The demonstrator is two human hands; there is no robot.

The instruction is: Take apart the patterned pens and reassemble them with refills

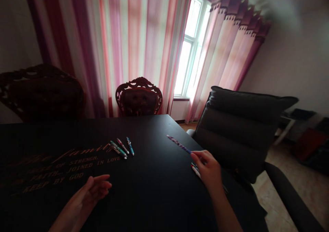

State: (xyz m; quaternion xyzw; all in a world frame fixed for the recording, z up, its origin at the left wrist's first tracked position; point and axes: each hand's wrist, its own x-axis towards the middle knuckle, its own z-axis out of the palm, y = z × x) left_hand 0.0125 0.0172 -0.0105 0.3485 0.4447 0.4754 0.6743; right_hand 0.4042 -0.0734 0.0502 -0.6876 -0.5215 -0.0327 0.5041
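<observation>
My right hand (pixel 207 167) pinches one end of a purple patterned pen (pixel 179 144), which points up and to the left over the table's right side. Partly covered by that hand, more pens (pixel 195 170) lie on the table, one with a white barrel; their number is hidden. My left hand (pixel 99 186) hovers over the table with its fingers apart and slightly curled, holding nothing. Beyond it lies a loose group of several pens: a green pen (pixel 119 148), a red and white pen (pixel 122 145) and a blue pen (pixel 130 146) among them.
The black table (pixel 154 190) has gold lettering (pixel 69 166) on its left part. A carved wooden chair (pixel 138 96) stands behind it, another (pixel 42 91) at the far left. A dark padded armchair (pixel 239 132) is close to the table's right edge. Striped curtains (pixel 138 46) hang behind.
</observation>
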